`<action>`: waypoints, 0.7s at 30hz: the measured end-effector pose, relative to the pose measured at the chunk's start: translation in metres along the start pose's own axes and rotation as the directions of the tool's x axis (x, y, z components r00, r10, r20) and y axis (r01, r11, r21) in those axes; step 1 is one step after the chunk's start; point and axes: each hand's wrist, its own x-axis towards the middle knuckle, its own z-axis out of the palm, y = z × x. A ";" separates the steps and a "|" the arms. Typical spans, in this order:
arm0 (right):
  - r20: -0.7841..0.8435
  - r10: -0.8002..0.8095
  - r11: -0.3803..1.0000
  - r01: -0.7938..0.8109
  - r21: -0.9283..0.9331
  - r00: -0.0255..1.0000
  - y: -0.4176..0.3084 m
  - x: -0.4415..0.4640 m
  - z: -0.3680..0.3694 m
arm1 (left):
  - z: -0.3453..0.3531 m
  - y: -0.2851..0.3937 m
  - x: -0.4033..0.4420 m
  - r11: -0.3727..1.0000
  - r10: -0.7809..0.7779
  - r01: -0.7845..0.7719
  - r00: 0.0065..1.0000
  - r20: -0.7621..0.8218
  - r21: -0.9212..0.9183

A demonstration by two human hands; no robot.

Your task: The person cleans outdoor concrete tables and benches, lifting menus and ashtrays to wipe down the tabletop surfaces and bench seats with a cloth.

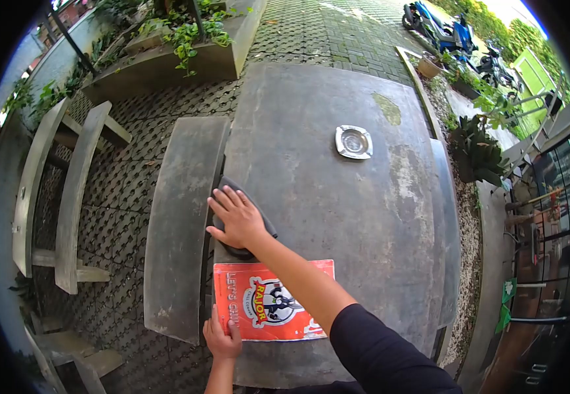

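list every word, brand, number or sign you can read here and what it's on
"RAJOR": logo on the red sheet
"LET'S CHI": left side of the red sheet; the rest runs out by the left hand and can't be read
Smaller letters beside "RAJOR": too small to read surely
White lettering at the sheet's lower right: partly hidden by the right forearm, unreadable
Elsewhere: nothing legible
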 end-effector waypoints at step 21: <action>-0.351 0.920 0.128 -0.980 -0.154 0.175 0.195 -0.334 -0.195 | 0.008 -0.006 0.001 1.000 -0.025 0.025 1.000 0.015 -0.007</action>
